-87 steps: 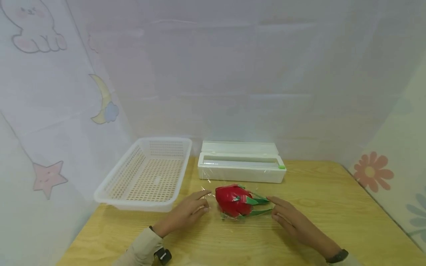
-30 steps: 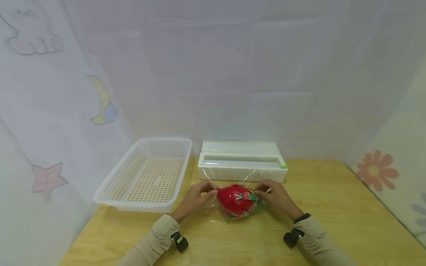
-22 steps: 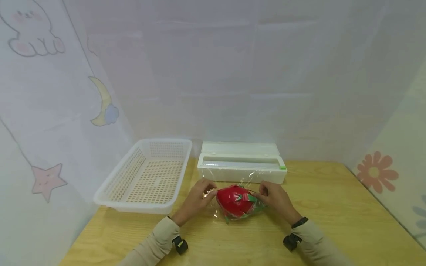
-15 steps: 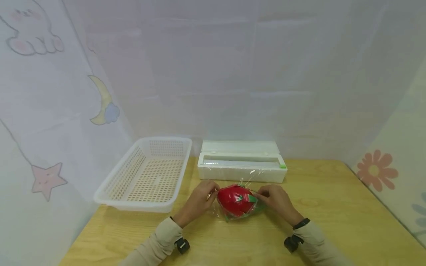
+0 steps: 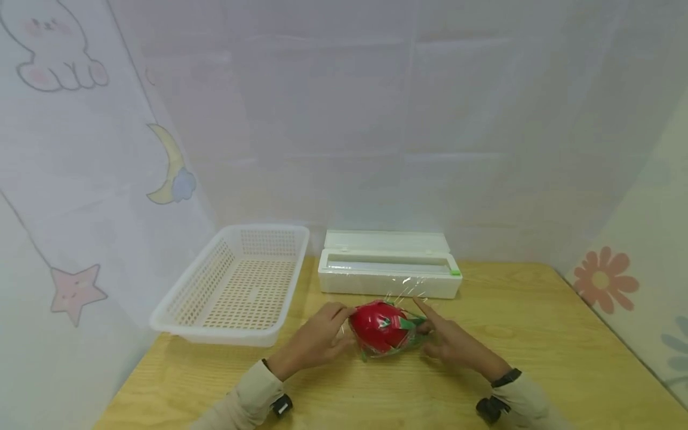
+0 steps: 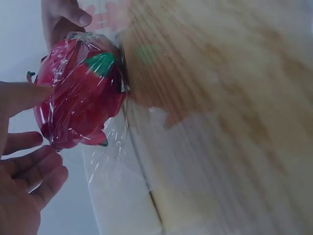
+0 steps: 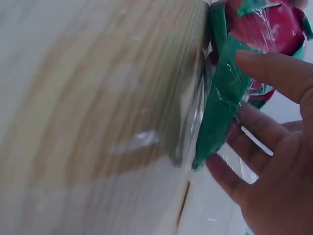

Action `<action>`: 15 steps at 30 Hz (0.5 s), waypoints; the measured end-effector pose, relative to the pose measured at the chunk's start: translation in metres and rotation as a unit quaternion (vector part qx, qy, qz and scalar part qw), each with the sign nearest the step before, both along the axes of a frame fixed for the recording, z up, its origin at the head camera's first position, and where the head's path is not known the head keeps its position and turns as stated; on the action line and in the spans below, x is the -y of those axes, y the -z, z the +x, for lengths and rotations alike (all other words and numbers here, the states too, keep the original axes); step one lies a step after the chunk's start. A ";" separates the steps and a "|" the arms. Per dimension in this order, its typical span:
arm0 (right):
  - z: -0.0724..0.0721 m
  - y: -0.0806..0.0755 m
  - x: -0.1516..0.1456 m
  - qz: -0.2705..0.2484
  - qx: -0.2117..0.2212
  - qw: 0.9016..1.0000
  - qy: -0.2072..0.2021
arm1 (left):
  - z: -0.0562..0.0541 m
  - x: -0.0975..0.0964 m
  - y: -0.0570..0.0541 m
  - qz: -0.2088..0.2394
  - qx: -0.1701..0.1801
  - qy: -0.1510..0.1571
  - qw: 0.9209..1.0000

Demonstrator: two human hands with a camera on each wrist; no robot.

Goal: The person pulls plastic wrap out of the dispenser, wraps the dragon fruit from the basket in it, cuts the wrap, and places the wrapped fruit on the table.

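A red dragon fruit (image 5: pixel 379 325) with green leaf tips lies on the wooden table, covered in clear plastic wrap (image 7: pixel 231 81). My left hand (image 5: pixel 317 335) is at its left end; in the left wrist view the thumb (image 6: pixel 27 95) overlaps its side and the other fingertips are by its tip. At the leafy end is my right hand (image 5: pixel 454 345), its index finger extended away from me. In the right wrist view the thumb (image 7: pixel 274 68) lies over a long green leaf (image 7: pixel 220 105), with fingertips at the leaf's other edge. Thin film stretches towards the white box (image 5: pixel 388 285).
That box stands open behind the fruit, its lid (image 5: pixel 386 241) raised, a film roll (image 5: pixel 388 266) inside and a green piece at its right end. To the left sits a white perforated basket (image 5: pixel 271 335). A pale printed cloth (image 5: pixel 344 119) hangs behind the wooden table (image 5: pixel 516 334).
Both hands first approached with fingers pointing, then pinched the film beside the fruit. Now the pinches have loosened; the right hand has shifted towards me with its index finger extended. The box and basket stay put.
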State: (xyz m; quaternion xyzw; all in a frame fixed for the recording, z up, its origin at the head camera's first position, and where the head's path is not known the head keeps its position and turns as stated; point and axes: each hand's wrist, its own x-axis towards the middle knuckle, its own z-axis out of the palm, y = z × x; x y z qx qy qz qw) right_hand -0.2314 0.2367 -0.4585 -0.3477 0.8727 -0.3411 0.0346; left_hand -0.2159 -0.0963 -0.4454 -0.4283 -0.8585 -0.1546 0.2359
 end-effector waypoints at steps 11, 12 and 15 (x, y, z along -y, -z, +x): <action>-0.002 0.003 0.020 0.085 -0.086 0.988 0.094 | 0.001 -0.003 -0.001 -0.145 -0.018 -0.081 0.986; -0.003 0.002 0.021 0.091 -0.098 0.986 0.098 | 0.001 -0.003 -0.001 -0.144 -0.014 -0.086 0.986; -0.006 0.001 0.020 0.105 -0.132 0.980 0.108 | -0.002 -0.005 -0.001 -0.139 -0.009 -0.097 0.985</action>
